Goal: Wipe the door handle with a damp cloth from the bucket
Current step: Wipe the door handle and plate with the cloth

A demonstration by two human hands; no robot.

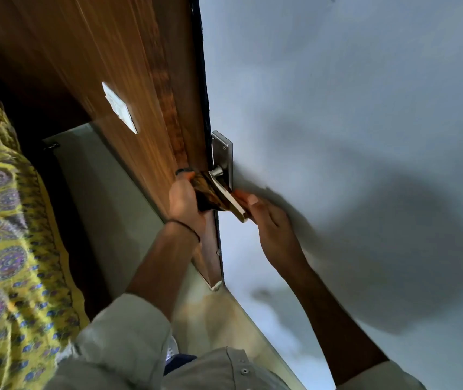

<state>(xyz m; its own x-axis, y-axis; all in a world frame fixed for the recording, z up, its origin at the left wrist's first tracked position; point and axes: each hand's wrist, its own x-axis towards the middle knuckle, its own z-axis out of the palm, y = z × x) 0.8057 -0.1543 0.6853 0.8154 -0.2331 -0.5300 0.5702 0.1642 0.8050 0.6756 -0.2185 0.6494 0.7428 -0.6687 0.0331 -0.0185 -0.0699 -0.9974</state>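
The door (pixel 140 88) stands edge-on in front of me, brown wood on its left face and pale grey on its right. A silver lever door handle (pixel 222 161) on a metal backplate sits on the grey side, its lever slanting down toward me. My left hand (pixel 185 202) grips a dark brown patterned cloth (pixel 207 197), pressed against the lever near the door's edge. My right hand (pixel 266 220) is at the lever's free end, with fingers behind it and the thumb on top. No bucket is in view.
Yellow fabric (pixel 8 220) with blue and purple paisley print hangs close on the left. A white rectangular plate (pixel 119 106) is fixed on the wooden face. Pale floor (pixel 106 198) shows below the door, and hand shadows fall on the grey face.
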